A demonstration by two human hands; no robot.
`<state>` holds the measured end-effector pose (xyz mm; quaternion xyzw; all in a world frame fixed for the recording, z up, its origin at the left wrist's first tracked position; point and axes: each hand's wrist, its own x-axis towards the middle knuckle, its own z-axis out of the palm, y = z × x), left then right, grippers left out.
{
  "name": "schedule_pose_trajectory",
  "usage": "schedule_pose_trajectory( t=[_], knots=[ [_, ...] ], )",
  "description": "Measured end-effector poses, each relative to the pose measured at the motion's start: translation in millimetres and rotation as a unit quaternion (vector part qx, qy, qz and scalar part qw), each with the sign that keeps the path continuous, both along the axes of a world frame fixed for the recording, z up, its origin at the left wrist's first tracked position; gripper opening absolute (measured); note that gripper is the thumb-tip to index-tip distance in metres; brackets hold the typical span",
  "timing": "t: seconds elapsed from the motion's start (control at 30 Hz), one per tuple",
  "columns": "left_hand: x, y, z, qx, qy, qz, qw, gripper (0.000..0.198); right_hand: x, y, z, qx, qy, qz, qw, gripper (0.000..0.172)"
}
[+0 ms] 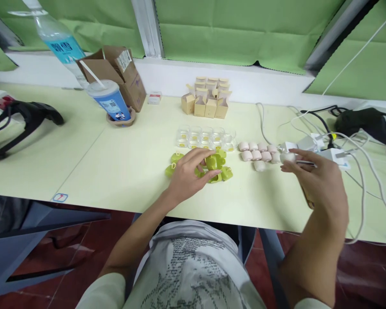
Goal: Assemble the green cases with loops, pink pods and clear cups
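Note:
Between the thumb and fingers of my left hand (pixel 188 174) is a green silicone case (pixel 215 162) with its lid flipped up. Other green cases (pixel 227 173) lie on the table below and around that hand. My right hand (pixel 321 176) pinches a small white rounded case (pixel 287 158) at the right, just above the tabletop. Beside it are rows of pale pink and white rounded cases (pixel 256 155). Clear plastic containers (pixel 206 135) with yellow marks stand in rows behind my left hand. A dark, gold-edged flat object (pixel 306 196) is partly hidden beneath my right hand.
Small open cardboard boxes (pixel 209 105) are grouped at the back. White chargers and cables (pixel 337 156) spread across the right side. Farther left stand a blue drink cup (pixel 111 105), a brown carton (pixel 128 81) and a tall bottle (pixel 62 45). Black headgear (pixel 25 120) lies at far left.

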<state>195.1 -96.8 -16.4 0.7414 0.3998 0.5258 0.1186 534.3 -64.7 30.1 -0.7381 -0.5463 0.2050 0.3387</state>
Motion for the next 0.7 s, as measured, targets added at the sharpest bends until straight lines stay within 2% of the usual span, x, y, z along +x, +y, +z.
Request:
schedule_pose_trajectory(
  t=[0.07,0.17,0.3,0.47,0.7],
  knots=[
    [2.6,-0.2,-1.6,0.000,0.008,-0.004,1.000,0.040,14.6,10.9,-6.1,-0.073,-0.047,0.011,0.996,0.044],
    [3.4,-1.8,-3.2,0.004,0.025,-0.002,1.000,0.039,14.8,23.7,-20.1,-0.116,-0.110,0.029,0.987,0.040],
    [-0.9,-2.7,-2.2,0.010,0.037,0.004,0.999,0.039,3.7,30.5,-32.1,-0.109,-0.134,0.034,0.984,0.037],
    [-3.5,-0.2,-0.5,0.006,0.038,0.008,0.999,0.038,1.3,30.2,-31.5,-0.102,-0.092,0.062,0.989,0.013],
    [-4.5,1.6,-1.5,0.007,0.044,0.009,0.999,0.037,2.5,28.7,-28.6,-0.110,-0.058,0.096,0.988,0.014]
  ],
)
